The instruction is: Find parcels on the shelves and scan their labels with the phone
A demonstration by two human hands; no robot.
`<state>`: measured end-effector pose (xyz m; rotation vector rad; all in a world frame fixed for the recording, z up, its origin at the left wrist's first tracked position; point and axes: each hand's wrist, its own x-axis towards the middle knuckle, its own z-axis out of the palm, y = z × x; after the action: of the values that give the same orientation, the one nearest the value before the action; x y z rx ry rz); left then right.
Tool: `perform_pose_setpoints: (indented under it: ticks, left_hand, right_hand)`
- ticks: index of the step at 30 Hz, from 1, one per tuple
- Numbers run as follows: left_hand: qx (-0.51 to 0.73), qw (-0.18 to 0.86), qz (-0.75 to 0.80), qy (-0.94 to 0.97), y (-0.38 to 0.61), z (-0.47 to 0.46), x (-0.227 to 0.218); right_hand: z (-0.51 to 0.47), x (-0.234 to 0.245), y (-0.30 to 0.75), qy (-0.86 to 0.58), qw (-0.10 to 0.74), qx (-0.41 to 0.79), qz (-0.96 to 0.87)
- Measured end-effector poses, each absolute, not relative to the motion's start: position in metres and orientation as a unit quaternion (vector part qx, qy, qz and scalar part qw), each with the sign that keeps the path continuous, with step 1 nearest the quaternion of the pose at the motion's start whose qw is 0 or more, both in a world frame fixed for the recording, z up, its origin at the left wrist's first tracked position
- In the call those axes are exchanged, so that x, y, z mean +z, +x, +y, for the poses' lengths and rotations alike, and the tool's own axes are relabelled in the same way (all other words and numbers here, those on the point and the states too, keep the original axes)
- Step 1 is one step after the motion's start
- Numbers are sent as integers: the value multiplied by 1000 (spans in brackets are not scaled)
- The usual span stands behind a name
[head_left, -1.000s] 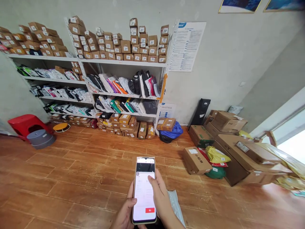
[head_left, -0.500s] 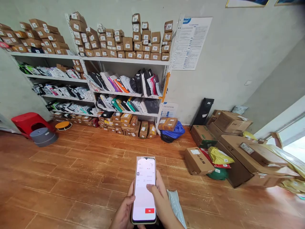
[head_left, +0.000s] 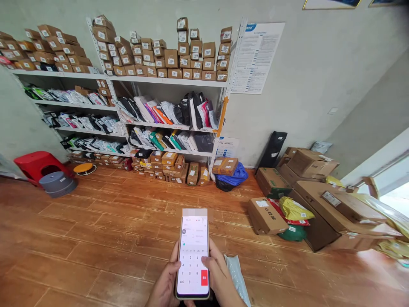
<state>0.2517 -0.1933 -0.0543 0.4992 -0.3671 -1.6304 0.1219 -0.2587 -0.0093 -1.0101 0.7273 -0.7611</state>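
Observation:
A smartphone (head_left: 193, 255) with a lit white screen and a number keypad is upright at the bottom centre. My left hand (head_left: 165, 283) wraps its left edge, thumb against the side. My right hand (head_left: 220, 279) holds the right edge, its thumb resting on the keypad near a red button. A pale plastic mailer bag (head_left: 235, 276) hangs beside my right wrist; I cannot tell how it is held.
White shelving (head_left: 166, 82) along the wall carries several small labelled cartons and soft parcel bags. Big cardboard boxes (head_left: 306, 200) pile up at the right. A red stool (head_left: 33, 165) and grey tub (head_left: 57, 183) stand at the left on the wood-plank floor (head_left: 96, 238).
The phone screen switched from a plain form to a number keypad. My right thumb slid down the screen toward the lower right. The view shifted slightly upward from the earliest frame.

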Motion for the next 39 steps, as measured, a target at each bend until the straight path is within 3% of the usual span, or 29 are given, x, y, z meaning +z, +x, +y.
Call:
perform_pose_setpoints:
  ticks: [7, 24, 29, 35, 39]
  left_hand:
    - [-726, 624, -179, 228, 252, -194, -52]
    - [-760, 552, -218, 266, 264, -198, -31]
    - [-765, 557, -221, 237, 272, -203, -42]
    - [-739, 602, -226, 203, 281, -211, -61]
    - [-722, 631, -197, 206, 284, -219, -75]
  right_hand:
    - [-259, -11, 121, -495, 716, -345, 351]
    - [-265, -11, 122, -427, 768, -344, 331]
    - [-268, -9, 132, -423, 764, -337, 351]
    - [-276, -14, 135, -469, 781, -326, 253]
    - [-293, -21, 141, -417, 755, -320, 391]
